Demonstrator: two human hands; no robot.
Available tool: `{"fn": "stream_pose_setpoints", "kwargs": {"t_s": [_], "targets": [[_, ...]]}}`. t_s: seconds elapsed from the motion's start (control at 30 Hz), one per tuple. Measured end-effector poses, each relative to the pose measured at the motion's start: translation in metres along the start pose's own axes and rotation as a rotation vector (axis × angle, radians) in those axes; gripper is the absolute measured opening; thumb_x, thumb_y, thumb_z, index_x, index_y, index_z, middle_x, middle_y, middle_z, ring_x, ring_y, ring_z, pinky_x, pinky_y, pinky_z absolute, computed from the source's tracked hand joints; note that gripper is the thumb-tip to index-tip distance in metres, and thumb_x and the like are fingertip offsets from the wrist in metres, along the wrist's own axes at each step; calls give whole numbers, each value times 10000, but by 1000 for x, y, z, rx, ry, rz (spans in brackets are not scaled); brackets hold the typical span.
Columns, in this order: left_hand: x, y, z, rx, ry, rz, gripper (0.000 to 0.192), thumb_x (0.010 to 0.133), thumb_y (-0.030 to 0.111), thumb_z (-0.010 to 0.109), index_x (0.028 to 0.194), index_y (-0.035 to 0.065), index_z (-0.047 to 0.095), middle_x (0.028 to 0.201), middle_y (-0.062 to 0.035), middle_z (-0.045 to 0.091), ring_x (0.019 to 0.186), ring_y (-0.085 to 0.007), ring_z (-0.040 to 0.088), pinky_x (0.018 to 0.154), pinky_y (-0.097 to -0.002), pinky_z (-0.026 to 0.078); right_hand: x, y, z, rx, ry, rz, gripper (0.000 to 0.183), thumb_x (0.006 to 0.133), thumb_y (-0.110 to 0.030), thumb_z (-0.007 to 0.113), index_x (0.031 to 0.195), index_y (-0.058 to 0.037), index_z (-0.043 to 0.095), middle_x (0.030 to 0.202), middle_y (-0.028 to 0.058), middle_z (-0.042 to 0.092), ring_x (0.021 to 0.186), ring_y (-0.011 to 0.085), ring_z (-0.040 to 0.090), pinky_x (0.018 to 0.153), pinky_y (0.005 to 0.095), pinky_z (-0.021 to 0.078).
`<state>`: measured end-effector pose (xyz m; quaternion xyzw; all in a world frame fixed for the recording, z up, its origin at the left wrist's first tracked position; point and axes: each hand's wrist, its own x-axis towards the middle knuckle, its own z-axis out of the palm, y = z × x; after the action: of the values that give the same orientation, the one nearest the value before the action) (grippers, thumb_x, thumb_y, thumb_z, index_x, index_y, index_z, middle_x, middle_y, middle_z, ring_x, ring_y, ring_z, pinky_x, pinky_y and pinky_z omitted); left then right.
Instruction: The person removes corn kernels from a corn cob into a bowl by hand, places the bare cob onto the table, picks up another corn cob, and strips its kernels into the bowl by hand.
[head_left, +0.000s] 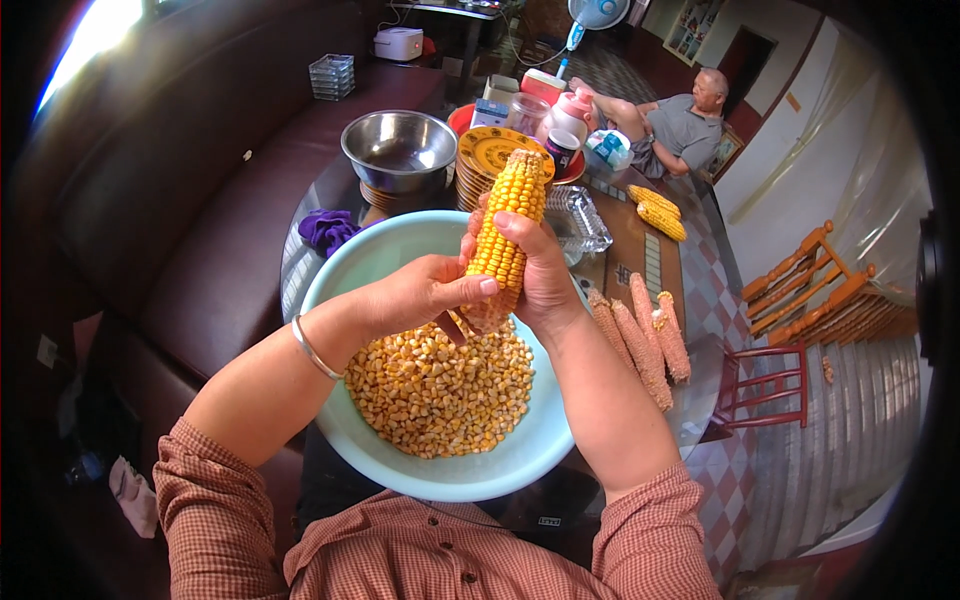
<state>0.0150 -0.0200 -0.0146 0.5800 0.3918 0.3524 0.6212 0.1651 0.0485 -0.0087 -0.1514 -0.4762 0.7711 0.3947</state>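
Note:
Both my hands are on one ear of dried yellow corn (510, 217), held tilted above a pale blue plastic basin (450, 484). My right hand (546, 274) wraps around the ear, its thumb across the kernels. Around the lower part is my left hand (420, 296), thumb pressed on the rows there. Near its lower end the ear looks bare of kernels, though fingers partly hide this. Loose corn kernels (442, 397) cover the basin's bottom. Several stripped corn cobs (637, 345) lie on the table right of the basin.
Farther right lie unshelled corn ears (656, 211). A glass tray (579, 217), stacked plates (491, 150) and a steel bowl (400, 150) stand behind the basin, with a purple cloth (328, 231) at left. A seated person (686, 127) is beyond the table; wooden chairs (810, 292) stand right.

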Motion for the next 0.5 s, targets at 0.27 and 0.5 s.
{"fn": "stream_pose_setpoints", "kwargs": {"t_s": [0.27,0.5], "targets": [[2,-3,3,-24,44,23,566,827,437,659,1117,-36,548,979,-101,632,888,-176,634,705,-284,561,-1,-3,2,-80,8,-31,412,770,-261,627,1080,-39,469,856,71,559,754,152,602,693,293,532],[5,-6,7,126,107,5,528,760,361,755,1092,5,550,916,-57,628,808,-144,626,662,-261,548,-2,1,6,-187,-15,-76,409,763,-254,638,1067,-28,482,869,79,569,760,156,602,698,291,529]]}}
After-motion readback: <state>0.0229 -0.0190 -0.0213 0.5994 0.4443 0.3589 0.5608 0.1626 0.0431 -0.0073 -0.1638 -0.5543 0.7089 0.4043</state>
